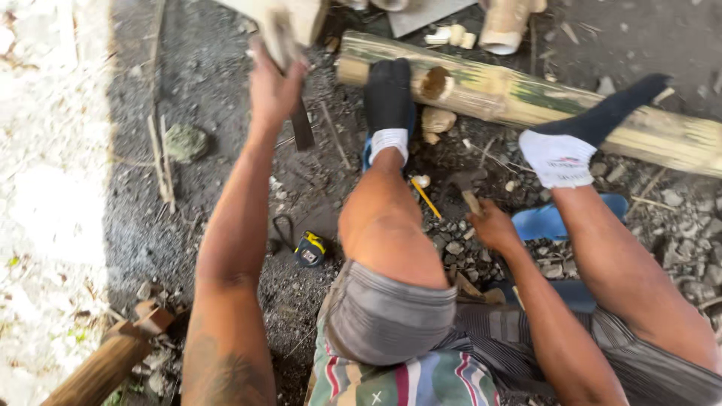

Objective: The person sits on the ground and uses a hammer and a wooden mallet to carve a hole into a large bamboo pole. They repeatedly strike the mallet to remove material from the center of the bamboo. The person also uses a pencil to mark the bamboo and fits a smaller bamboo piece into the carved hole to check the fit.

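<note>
Bamboo log [526, 98] under both feet | left hand [274, 83] grips mallet [289, 30] | right hand [492, 225] clamps chisel [468, 192] | tape measure [310, 248] nearby

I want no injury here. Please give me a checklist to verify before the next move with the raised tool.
1. Left hand grips the raised tool: ok.
2. Right hand grips its handle: ok.
3. Feet off the bamboo pole: not ok, both socked feet rest on it.
4. Tape measure away from both hands: ok.
5. Tool head firm: cannot tell, blurred.
</note>
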